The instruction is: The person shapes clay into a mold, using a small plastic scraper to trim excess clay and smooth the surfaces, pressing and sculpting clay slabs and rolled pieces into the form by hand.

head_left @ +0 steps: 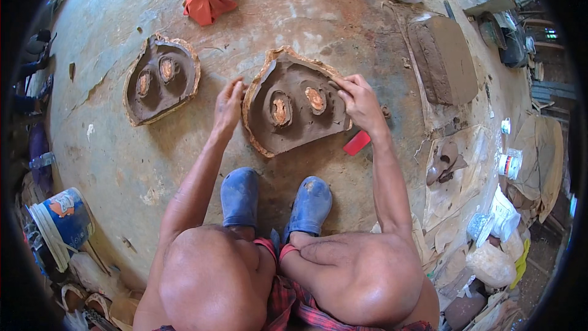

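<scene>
In front of my feet is a curved, pointed mould (pixel 260 143) with a rough tan rim, lined with wet brown clay. Two oval openings in the clay show orange-brown lumps ringed by clay. My left hand (pixel 229 105) is closed at the mould's left rim, its fingertips partly hidden behind the edge. On the opposite rim, my right hand (pixel 362 105) grips with the thumb over the top. A similar clay-lined mould (pixel 160 110) lies on the floor to the left, apart from my hands. Just below my right hand lies a flat red piece (pixel 356 143).
A red cloth bundle (pixel 210 0) lies at the far side. On the right sit a large brown clay block (pixel 444 58) and clay scraps (pixel 446 162) on a sheet. A blue and white bucket (pixel 61 224) stands at left. My blue clogs (pixel 309 205) are close below the mould.
</scene>
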The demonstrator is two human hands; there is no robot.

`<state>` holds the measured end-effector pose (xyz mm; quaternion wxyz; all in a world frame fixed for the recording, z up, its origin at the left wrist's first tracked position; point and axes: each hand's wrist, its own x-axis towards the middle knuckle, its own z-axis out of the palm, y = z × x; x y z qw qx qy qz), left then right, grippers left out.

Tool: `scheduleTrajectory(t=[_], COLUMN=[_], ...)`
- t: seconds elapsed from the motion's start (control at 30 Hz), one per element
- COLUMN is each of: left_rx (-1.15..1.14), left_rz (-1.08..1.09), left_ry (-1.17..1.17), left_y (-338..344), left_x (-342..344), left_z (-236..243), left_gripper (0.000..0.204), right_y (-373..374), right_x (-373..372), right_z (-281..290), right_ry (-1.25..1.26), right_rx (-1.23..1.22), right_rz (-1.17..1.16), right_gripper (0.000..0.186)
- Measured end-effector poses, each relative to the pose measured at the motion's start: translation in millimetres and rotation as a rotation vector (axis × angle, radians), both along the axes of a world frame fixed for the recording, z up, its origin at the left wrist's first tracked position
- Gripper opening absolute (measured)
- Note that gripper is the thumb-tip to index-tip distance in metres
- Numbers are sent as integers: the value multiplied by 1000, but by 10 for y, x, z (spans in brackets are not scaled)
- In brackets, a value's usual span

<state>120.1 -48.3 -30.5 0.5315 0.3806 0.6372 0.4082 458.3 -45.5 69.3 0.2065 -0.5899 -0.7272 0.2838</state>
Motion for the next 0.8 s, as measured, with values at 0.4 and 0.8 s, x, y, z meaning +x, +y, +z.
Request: scheduleTrajectory(t=[0.4,0.8], left_rx=[174,160], left_rz=[-46,-51], left_ry=[362,346], left_y=[-24,5], left_x=[284,291], left_z=[-20,63], left_gripper=[36,33], right_y=[563,557], right_x=[-338,-271], right_z=[-182,-90], right_ry=[-360,-435], right_rx=[108,-31], right_rz=[354,363], right_gripper=[41,39])
